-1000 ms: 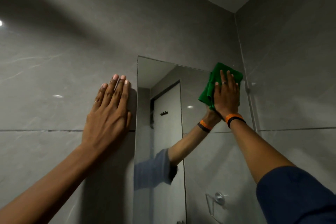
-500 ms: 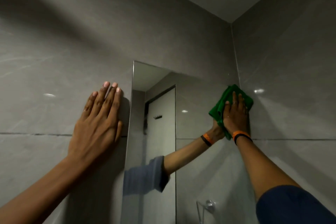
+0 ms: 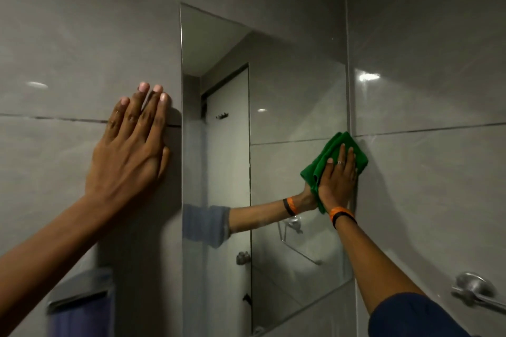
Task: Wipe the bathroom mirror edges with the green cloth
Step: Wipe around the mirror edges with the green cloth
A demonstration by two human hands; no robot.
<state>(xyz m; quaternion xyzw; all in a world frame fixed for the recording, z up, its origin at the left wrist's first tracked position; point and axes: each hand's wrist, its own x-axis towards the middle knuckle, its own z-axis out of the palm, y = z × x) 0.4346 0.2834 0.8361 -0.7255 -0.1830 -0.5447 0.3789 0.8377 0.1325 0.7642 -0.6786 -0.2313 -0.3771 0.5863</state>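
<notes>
A frameless rectangular mirror hangs on the grey tiled wall in the corner. My right hand presses a folded green cloth flat against the mirror's right edge, about halfway down, where it meets the side wall. The cloth sticks out above and to the left of my fingers. My left hand lies flat on the tiles just left of the mirror's left edge, fingers together and pointing up, holding nothing. The mirror reflects my right arm and the cloth.
A metal towel bar bracket is fixed to the right wall, low down. A dark holder with a blue towel hangs at lower left, blurred. Grey glossy tiles cover both walls.
My right hand has slid the cloth down the mirror's right edge from the top corner to about mid-height. My view has tilted down. The left hand stays on the wall.
</notes>
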